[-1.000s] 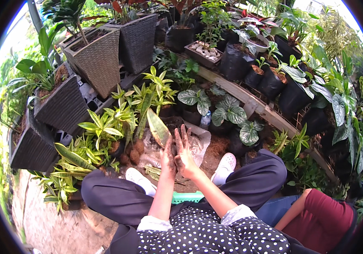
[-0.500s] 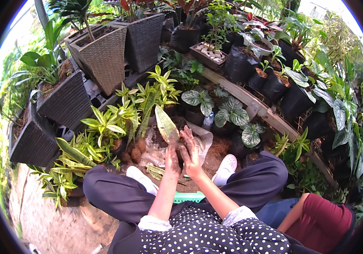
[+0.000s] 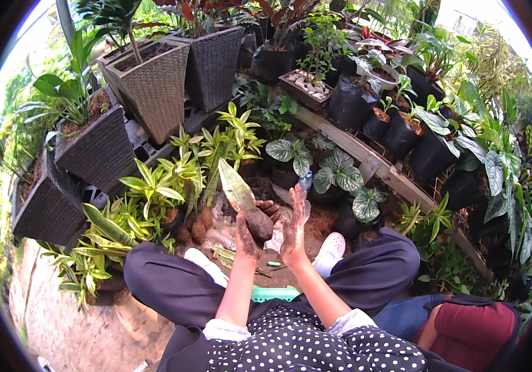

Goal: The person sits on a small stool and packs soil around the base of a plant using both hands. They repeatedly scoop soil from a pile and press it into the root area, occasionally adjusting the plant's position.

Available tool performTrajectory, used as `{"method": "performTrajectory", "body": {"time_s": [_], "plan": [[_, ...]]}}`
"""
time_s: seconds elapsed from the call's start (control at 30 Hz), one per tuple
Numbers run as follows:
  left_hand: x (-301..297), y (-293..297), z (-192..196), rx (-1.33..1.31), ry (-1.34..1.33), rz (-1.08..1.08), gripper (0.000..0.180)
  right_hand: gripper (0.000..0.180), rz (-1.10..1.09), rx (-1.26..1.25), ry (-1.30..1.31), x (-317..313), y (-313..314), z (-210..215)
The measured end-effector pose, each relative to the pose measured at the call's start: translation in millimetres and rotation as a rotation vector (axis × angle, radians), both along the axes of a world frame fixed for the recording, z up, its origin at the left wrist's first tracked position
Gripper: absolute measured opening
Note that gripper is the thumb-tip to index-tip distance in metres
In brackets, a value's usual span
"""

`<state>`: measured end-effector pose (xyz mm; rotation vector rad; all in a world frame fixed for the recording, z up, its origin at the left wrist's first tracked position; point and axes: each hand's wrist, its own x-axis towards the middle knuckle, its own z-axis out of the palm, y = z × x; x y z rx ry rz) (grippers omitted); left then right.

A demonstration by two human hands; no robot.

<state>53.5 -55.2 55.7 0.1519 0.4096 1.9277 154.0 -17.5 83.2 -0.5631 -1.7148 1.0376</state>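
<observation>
My left hand [image 3: 246,237] holds a ball of dark soil [image 3: 259,225] against its palm, its soil-covered fingers reaching out behind the ball. From the top of the ball a single snake plant leaf [image 3: 237,187], green with a pale yellow edge, rises and leans to the left. My right hand [image 3: 294,230] is raised on the other side, fingers straight, palm facing the ball with a small gap between. Both hands are dirty with soil. Below them, a cut piece of leaf [image 3: 224,255] lies on the ground near my left shoe.
A pale plastic sheet [image 3: 222,214] is spread beyond my hands. Several brown soil balls [image 3: 199,230] sit beside variegated plants [image 3: 154,186] at the left. Tall dark planters [image 3: 148,93] and black plant bags [image 3: 349,99] surround the spot. At right, a person in a maroon sleeve [image 3: 473,325] sits close.
My hands have parted: the right one has moved off to the right, uncovering the soil ball in my left hand. The leaf has shifted slightly left. The neighbouring person's arm has moved.
</observation>
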Motion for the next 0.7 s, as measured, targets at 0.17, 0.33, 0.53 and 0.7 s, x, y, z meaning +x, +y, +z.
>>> {"method": "performTrajectory", "body": {"time_s": [0.17, 0.33, 0.53, 0.7], "plan": [[-6.4, 2.7, -7.5, -0.146, -0.062, -0.020, 0.028, 0.049, -0.140, 0.176, -0.032, 0.2, -2.1, -3.2], [-0.6, 4.0, -0.7, -0.263, -0.088, -0.015, 0.023, 0.043, -0.069, 0.124, -0.038, -5.7, -8.0, -3.8], [6.6, 2.3, 3.5, -0.068, 0.048, -0.127, 0.043, 0.045, -0.084, 0.197, -0.062, -10.1, -4.7, -8.2], [14.8, 3.9, -15.2, -0.270, 0.007, -0.103, 0.031, 0.050, -0.013, 0.106, -0.073, -11.8, 0.0, -14.5]]}}
